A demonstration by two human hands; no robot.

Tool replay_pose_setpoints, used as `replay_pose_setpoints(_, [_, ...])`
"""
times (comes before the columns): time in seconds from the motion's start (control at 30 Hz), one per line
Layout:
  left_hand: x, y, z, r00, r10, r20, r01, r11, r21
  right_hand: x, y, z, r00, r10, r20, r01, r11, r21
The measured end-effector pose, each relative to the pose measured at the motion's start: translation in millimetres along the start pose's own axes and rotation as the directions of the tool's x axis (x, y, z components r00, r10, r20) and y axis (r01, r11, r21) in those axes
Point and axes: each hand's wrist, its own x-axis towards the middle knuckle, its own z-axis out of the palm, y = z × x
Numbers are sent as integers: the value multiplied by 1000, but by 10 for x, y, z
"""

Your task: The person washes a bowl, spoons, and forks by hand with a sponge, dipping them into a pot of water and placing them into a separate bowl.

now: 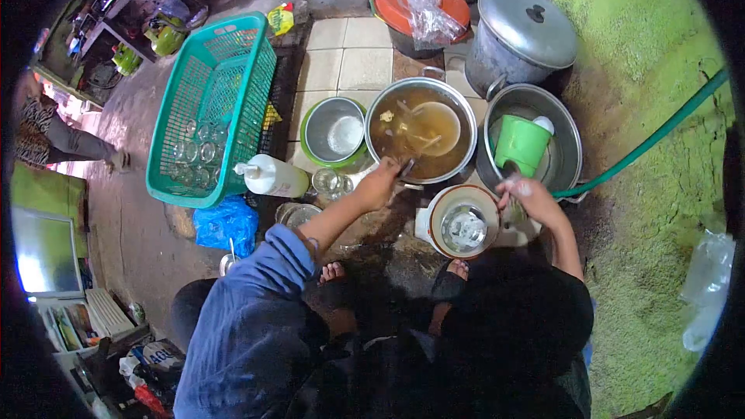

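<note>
At the lower rim of the wide pot of brownish water [374, 119], my left hand [377, 186] is closed on a small dark thing too unclear to name. Food scraps and a round shape show in that water. My right hand [534, 197] is closed at the near edge of the grey metal basin [572, 128], just below a green dipper [520, 144]; what its fingers grip is unclear. Between my hands and nearer to me, a clear glass vessel [463, 229] rests inside a brown-rimmed white container [423, 225].
A teal basket [260, 93] of glasses stands left, beside a white bottle [272, 176] and loose glasses [327, 181]. A smaller pot [334, 129], lidded pot [528, 27] and red-lidded bucket [425, 8] stand around. A green hose [660, 140] crosses right. Another person's leg [77, 140] shows far left.
</note>
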Motion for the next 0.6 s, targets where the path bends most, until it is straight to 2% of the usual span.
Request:
replay_pose_setpoints(0.03, [51,-94,-40,994,-8,-106,7,1000,-6,41,-243,-56,998,5,-59,-9,997,-74])
replay_pose_setpoints(0.07, [77,-69,-191,999,-27,-25,17,933,-360,103,-526,-104,997,-29,-77,18,990,-141])
replay_pose_setpoints(0.13, [-128,450,-776,958,-113,265,242,816,-525,189,-1181,-114,987,-152,-48,146,982,-118])
replay_pose_setpoints(0.17, [-228,632,-927,962,-111,250,230,821,-522,274,-1396,-109,988,-148,-37,141,979,-145])
replay_pose_setpoints(0.2, [-309,809,-1026,967,-31,254,197,724,-661,315,-1602,-70,990,-141,-27,134,976,-171])
replay_pose_setpoints(0.23, [-383,987,-1120,968,52,244,164,601,-782,259,-1934,31,982,-186,40,189,974,-122])
replay_pose_setpoints(0.27, [-507,1189,-1195,971,57,232,152,602,-784,330,-2058,90,960,-230,160,239,970,-39])
replay_pose_setpoints(0.3, [-664,1385,-1231,985,52,163,130,394,-910,387,-2128,195,956,-173,237,165,985,52])
replay_pose_setpoints(0.33, [-773,1506,-1257,995,35,92,85,166,-982,322,-2285,337,955,-219,200,209,975,70])
replay_pose_setpoints(0.37, [-822,1475,-1231,995,19,100,99,80,-992,322,-2327,458,953,-234,191,219,971,95])
replay_pose_setpoints(0.4, [-911,1522,-1228,995,24,98,96,80,-992,356,-2292,601,952,-246,180,226,966,127])
replay_pose_setpoints(0.47, [-1122,1637,-1214,991,-128,30,20,-79,-997,374,-2206,888,985,-159,65,147,976,157])
replay_pose_setpoints(0.5, [-1241,1785,-1242,989,-145,10,1,-64,-998,385,-2101,1014,985,-173,1,169,965,198])
replay_pose_setpoints(0.53, [-1266,1811,-1172,990,-139,14,4,-70,-998,320,-2106,1117,966,-260,-9,257,950,177])
replay_pose_setpoints(0.6, [-1222,1788,-1002,971,-237,-41,-36,28,-999,360,-1916,1269,894,-410,-184,419,908,15])
